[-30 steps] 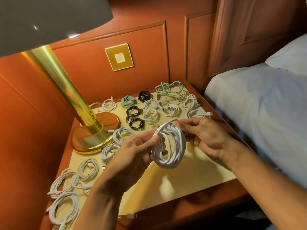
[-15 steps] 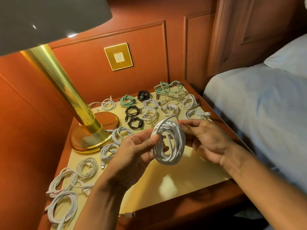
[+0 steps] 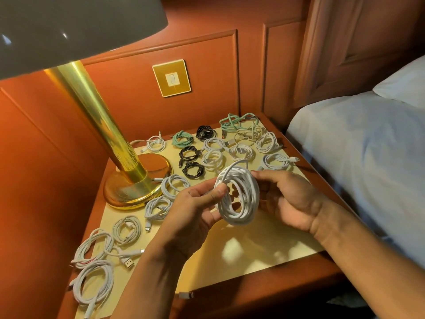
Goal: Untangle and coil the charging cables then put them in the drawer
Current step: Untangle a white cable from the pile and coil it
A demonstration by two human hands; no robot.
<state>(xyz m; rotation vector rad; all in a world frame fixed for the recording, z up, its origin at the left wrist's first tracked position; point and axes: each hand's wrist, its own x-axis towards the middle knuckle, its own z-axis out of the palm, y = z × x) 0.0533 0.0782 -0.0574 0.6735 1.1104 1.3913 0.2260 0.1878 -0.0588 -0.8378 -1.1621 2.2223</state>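
A thick white cable coil (image 3: 239, 196) is held upright above the nightstand top (image 3: 253, 249). My left hand (image 3: 193, 212) pinches its left side between thumb and fingers. My right hand (image 3: 289, 201) curls round its right side, fingertips on the upper loops. Several coiled cables lie on the nightstand: white ones at the front left (image 3: 92, 282), black ones (image 3: 192, 162) and a mint-green one (image 3: 182, 139) in the middle. A loose tangle of green and white cables (image 3: 241, 125) sits at the back right. No drawer is in view.
A brass lamp (image 3: 135, 180) with a grey shade stands at the left rear of the nightstand. Red wooden panelling with a gold switch plate (image 3: 172, 77) lies behind. A bed with a light sheet (image 3: 358, 153) borders the right side.
Both hands hold the white coil in almost the same place; the coil has turned slightly and my right fingers have shifted on its upper loops.
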